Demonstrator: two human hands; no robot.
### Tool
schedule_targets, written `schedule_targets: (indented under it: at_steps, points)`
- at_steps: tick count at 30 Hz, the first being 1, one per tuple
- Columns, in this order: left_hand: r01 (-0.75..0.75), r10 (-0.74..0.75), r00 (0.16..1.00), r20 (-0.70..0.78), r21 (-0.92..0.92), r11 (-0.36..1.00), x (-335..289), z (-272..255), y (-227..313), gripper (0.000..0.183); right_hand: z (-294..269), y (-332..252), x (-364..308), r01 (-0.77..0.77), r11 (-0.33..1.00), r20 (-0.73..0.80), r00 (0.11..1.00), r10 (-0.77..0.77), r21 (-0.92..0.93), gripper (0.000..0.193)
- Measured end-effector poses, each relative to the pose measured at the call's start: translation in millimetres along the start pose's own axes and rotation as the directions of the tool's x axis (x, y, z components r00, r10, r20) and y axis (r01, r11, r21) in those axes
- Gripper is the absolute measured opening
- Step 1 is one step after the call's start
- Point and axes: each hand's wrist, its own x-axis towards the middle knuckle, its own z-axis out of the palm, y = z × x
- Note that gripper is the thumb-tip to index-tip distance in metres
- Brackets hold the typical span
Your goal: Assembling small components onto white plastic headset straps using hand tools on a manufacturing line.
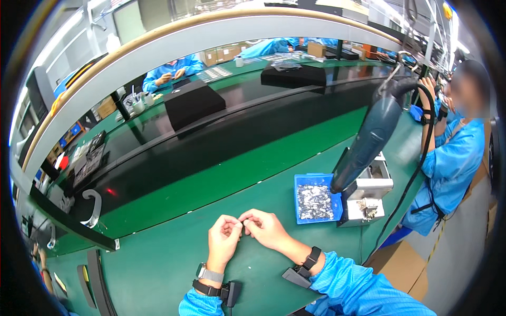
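Note:
Over the green bench top (pixel 174 258), my left hand (pixel 223 239) and my right hand (pixel 265 229) meet at the fingertips. Both are closed in a pinch, thumb against fingers. A tiny dark bit shows between the fingertips, too small to name. To the right of my right hand stands a blue plastic bin (pixel 298 215) filled with small black and silvery parts (pixel 314 201). A dark hanging electric screwdriver (pixel 366 139) slants down, its lower end at the bin's right side. Right of the bin is a silver screw feeder (pixel 373 185).
A black cable (pixel 416 174) loops down on the right, near a co-worker in blue (pixel 456 158). Beyond the bench, a dark conveyor (pixel 237 118) carries black foam blocks (pixel 194 102). A white hook-shaped part (pixel 94 208) and dark strips (pixel 99 282) lie at left.

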Motion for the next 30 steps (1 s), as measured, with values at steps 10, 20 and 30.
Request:
schedule_targets:
  at_steps: [10, 20, 30]
  points:
    - [0.022, -0.022, 1.0, 0.002, -0.034, 0.999, 2, 11, 7, 0.01, -4, 11, -1, 0.036, 0.999, -0.031, 0.999, -0.037, -0.031, 0.013]
    - [0.012, -0.012, 1.0, -0.019, -0.006, 1.0, 0, 10, 10, 0.005, 0, 14, 0, 0.169, 0.984, -0.06, 0.983, -0.172, -0.057, 0.012]
    - [0.016, -0.016, 1.0, -0.026, -0.008, 1.0, -1, 1, 8, 0.005, 3, 8, 2, 0.093, 0.992, -0.01, 0.996, -0.094, -0.086, 0.011]
